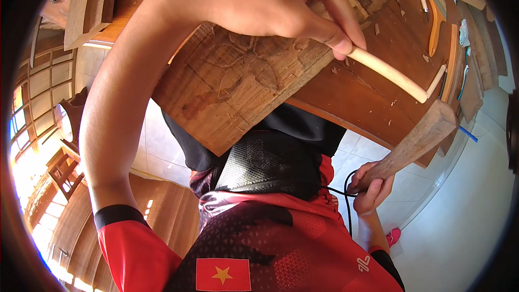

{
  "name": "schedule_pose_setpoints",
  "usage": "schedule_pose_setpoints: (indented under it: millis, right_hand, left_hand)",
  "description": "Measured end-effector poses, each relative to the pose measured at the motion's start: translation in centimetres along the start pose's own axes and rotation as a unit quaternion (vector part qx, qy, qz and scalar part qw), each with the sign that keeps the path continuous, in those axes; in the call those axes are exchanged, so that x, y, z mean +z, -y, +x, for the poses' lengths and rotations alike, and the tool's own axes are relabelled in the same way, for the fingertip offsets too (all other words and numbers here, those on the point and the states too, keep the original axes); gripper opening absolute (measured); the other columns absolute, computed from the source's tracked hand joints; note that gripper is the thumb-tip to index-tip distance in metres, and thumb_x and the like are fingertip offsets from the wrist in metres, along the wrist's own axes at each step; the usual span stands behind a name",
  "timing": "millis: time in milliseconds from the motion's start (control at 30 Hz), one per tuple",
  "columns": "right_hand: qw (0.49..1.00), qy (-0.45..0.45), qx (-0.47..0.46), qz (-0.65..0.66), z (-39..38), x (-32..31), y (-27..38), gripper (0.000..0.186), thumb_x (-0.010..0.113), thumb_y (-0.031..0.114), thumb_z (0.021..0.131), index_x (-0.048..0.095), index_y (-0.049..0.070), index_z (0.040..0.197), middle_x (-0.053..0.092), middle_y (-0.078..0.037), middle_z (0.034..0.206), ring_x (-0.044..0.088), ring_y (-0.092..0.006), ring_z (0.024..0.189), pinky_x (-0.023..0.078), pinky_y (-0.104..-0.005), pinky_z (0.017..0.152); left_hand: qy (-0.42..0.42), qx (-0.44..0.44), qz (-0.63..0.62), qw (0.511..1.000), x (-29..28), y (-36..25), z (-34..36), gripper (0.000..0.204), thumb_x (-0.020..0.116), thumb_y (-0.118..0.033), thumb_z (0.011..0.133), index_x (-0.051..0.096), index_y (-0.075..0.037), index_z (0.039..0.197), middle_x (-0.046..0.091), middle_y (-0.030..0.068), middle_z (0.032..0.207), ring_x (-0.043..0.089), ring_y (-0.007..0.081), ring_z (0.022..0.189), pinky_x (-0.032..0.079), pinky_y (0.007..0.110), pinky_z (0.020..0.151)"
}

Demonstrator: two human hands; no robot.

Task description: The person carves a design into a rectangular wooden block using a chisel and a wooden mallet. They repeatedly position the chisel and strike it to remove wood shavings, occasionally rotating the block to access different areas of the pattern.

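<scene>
Head view: left hand [265, 5] pinching pale cylindrical wooden rod [390, 75] by end, above brown wooden table [346, 105]; right hand [374, 188] grasping brown tapered wooden club [413, 139] near table edge; flower-carved brown board [216, 105] below left hand.

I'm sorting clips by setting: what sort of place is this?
Probably a woodcarving workshop: there's a board carved with a flower, wood chips on the table, and apparently a mallet in the right hand.
</scene>
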State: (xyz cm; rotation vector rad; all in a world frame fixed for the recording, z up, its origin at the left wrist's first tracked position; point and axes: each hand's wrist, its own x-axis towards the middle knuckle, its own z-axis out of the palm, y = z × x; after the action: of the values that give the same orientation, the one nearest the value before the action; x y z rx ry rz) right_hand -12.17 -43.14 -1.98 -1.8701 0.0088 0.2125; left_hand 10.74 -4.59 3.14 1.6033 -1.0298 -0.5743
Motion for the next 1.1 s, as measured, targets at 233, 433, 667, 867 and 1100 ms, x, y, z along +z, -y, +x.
schedule_pose_setpoints:
  millis: [233, 433, 667, 867, 1100]
  right_hand:
    - [1.0, 0.003, -0.018, 0.001, -0.3, 0.0, -0.3, 0.043, 0.045, 0.039, 0.106, 0.038, -0.002, 0.112, 0.056, -0.014, 0.073, 0.052, -0.015, 0.057, 0.043, -0.0274, 0.052]
    - [0.999, -0.01, -0.037, 0.001, -0.4, 0.1, -0.5, 0.04, 0.043, 0.037, 0.106, 0.038, -0.002, 0.112, 0.057, -0.014, 0.074, 0.052, -0.0154, 0.057, 0.043, -0.0276, 0.053]
    - [0.998, -0.002, -0.054, -0.009, -0.3, 0.1, -0.8, 0.034, 0.041, 0.028, 0.105, 0.039, -0.004, 0.117, 0.057, -0.013, 0.072, 0.052, -0.0155, 0.057, 0.042, -0.0276, 0.052]
    - [1.0, -0.004, -0.014, -0.016, 0.5, 0.3, 0.6, 0.034, 0.041, 0.029, 0.105, 0.04, -0.002, 0.119, 0.056, -0.012, 0.073, 0.051, -0.0149, 0.056, 0.042, -0.0269, 0.051]
    - [0.999, -0.01, -0.047, -0.018, 0.7, 0.4, 0.6, 0.036, 0.04, 0.031, 0.106, 0.04, -0.002, 0.12, 0.055, -0.012, 0.073, 0.051, -0.0149, 0.056, 0.042, -0.0271, 0.051]
  left_hand:
    - [-0.018, -0.021, 0.006, 1.0, 0.3, -0.3, 0.0, 0.027, 0.068, -0.015, 0.1, 0.074, -0.004, 0.123, 0.077, 0.0141, 0.11, 0.072, 0.0212, 0.096, 0.059, 0.036, 0.089]
    - [-0.016, -0.002, 0.026, 1.0, 0.9, 2.4, 0.6, 0.026, 0.069, -0.016, 0.099, 0.075, -0.004, 0.121, 0.078, 0.0132, 0.104, 0.072, 0.0213, 0.089, 0.058, 0.036, 0.084]
    - [-0.034, -0.004, 0.052, 0.998, 1.4, 2.3, 0.6, 0.024, 0.07, -0.016, 0.099, 0.076, -0.004, 0.118, 0.078, 0.0135, 0.104, 0.073, 0.0195, 0.089, 0.059, 0.035, 0.082]
    - [-0.055, 0.012, 0.048, 0.997, 1.3, 0.7, -0.2, 0.024, 0.07, -0.015, 0.099, 0.076, -0.003, 0.118, 0.079, 0.0138, 0.103, 0.073, 0.0191, 0.085, 0.059, 0.034, 0.08]
    - [-0.06, 0.019, 0.01, 0.998, 1.2, 0.3, -0.2, 0.024, 0.069, -0.013, 0.099, 0.076, -0.003, 0.119, 0.079, 0.0132, 0.102, 0.072, 0.0181, 0.081, 0.059, 0.033, 0.076]
